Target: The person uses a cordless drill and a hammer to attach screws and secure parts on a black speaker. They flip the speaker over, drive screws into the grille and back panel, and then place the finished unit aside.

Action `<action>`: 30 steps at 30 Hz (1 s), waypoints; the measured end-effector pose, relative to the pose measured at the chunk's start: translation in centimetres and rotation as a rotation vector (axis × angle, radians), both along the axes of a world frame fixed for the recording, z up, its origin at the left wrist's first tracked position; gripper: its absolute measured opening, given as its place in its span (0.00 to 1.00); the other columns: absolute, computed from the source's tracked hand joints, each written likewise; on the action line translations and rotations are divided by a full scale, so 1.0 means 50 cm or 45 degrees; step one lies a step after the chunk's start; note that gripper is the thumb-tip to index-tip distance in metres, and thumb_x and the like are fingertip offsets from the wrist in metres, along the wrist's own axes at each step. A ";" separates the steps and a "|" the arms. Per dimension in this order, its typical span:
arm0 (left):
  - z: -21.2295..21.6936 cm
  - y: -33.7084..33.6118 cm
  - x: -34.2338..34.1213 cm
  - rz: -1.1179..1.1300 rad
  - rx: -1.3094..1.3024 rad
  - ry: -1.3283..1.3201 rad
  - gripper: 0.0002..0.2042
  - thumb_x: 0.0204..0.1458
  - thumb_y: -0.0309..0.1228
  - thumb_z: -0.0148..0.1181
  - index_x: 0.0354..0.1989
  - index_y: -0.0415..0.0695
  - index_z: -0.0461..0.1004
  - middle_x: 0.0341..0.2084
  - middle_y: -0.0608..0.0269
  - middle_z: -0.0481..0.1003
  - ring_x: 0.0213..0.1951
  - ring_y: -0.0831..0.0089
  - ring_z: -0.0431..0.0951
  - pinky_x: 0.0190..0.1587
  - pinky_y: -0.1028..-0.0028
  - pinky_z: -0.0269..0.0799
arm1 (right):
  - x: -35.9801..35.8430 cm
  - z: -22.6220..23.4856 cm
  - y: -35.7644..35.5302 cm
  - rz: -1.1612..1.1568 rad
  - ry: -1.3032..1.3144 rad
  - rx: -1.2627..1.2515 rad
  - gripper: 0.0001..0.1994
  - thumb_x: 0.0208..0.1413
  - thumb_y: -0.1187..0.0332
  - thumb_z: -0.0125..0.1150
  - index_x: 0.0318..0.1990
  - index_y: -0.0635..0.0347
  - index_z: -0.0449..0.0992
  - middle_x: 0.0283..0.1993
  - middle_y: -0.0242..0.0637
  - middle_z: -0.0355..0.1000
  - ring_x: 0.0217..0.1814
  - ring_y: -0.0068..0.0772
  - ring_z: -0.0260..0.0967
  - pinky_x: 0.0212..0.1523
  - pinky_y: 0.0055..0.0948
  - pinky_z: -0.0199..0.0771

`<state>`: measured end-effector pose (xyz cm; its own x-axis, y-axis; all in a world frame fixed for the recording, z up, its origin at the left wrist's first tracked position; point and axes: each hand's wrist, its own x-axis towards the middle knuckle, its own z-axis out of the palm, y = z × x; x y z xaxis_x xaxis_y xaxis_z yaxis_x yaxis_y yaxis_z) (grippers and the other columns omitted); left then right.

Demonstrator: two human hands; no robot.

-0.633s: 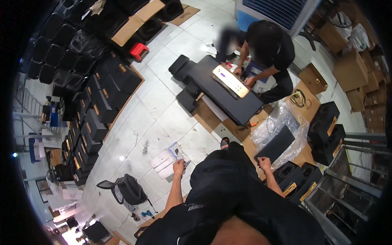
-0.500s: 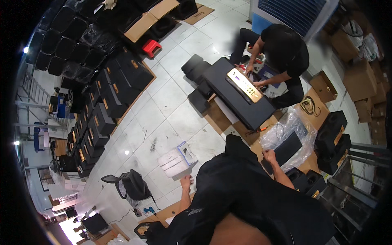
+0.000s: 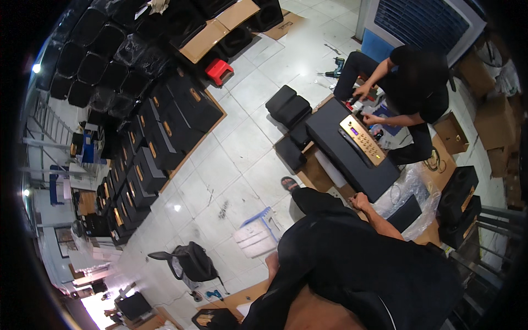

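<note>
My right hand (image 3: pixel 360 202), fingers curled, is beside the near edge of a large black speaker cabinet (image 3: pixel 335 135) with a gold control panel (image 3: pixel 363 140). Something small and dark shows at its fingertips, too small to name. A dark flat panel (image 3: pixel 404 213) lies on bubble wrap (image 3: pixel 432 201) to the right of that hand. My left hand (image 3: pixel 272 262) hangs low, its fingers mostly hidden, closest to a white slab-like box with a blue edge (image 3: pixel 256 239) on the floor.
Across the cabinet a person in black (image 3: pixel 421 82) sits, both hands near small parts. Small black boxes (image 3: pixel 287 104) stand left of the cabinet. Stacked speakers (image 3: pixel 159 137) line the left, with a red stool (image 3: pixel 219 71) behind. A backpack (image 3: pixel 192 261) lies on the floor.
The view has shifted, so the cabinet sits farther right. My right hand has moved from the dark panel to the cabinet's near edge. The co-worker's hands have come off the control panel.
</note>
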<state>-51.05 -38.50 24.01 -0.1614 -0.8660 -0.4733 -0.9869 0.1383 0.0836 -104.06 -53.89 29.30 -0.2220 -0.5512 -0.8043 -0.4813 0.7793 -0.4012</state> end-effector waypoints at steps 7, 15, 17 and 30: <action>0.278 -0.647 -0.018 1.501 0.107 1.183 0.16 0.58 0.32 0.53 0.52 0.37 0.70 0.37 0.58 0.77 0.31 0.72 0.78 0.28 0.77 0.71 | 0.078 -0.111 -0.117 -0.395 0.117 0.193 0.24 0.52 0.53 0.61 0.34 0.75 0.78 0.33 0.55 0.77 0.37 0.50 0.77 0.39 0.44 0.75; 0.193 -0.911 0.137 1.486 0.370 0.838 0.16 0.56 0.35 0.54 0.48 0.36 0.71 0.29 0.58 0.76 0.26 0.67 0.76 0.26 0.74 0.73 | 0.184 -0.066 -0.475 -0.413 0.137 -0.262 0.20 0.49 0.55 0.62 0.28 0.69 0.78 0.26 0.55 0.74 0.34 0.50 0.76 0.38 0.43 0.70; 0.157 -0.944 0.174 1.340 0.582 0.727 0.15 0.56 0.35 0.54 0.46 0.36 0.71 0.28 0.58 0.76 0.24 0.68 0.75 0.25 0.74 0.72 | 0.185 -0.043 -0.575 -0.497 0.192 -0.264 0.19 0.49 0.55 0.61 0.30 0.67 0.79 0.28 0.54 0.75 0.37 0.50 0.77 0.40 0.41 0.72; 0.115 -1.870 0.326 1.307 0.571 0.916 0.10 0.54 0.33 0.53 0.32 0.38 0.74 0.21 0.61 0.72 0.17 0.73 0.71 0.14 0.74 0.64 | 0.383 -0.013 -0.985 -0.875 0.173 0.100 0.20 0.48 0.55 0.63 0.33 0.68 0.80 0.38 0.57 0.76 0.46 0.53 0.75 0.49 0.42 0.72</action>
<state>-34.73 -131.98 29.75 0.1341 -0.5373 -0.8327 -0.3431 -0.8135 0.4696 -84.91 -103.12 28.64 -0.6001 -0.1917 -0.7766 0.0884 0.9490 -0.3026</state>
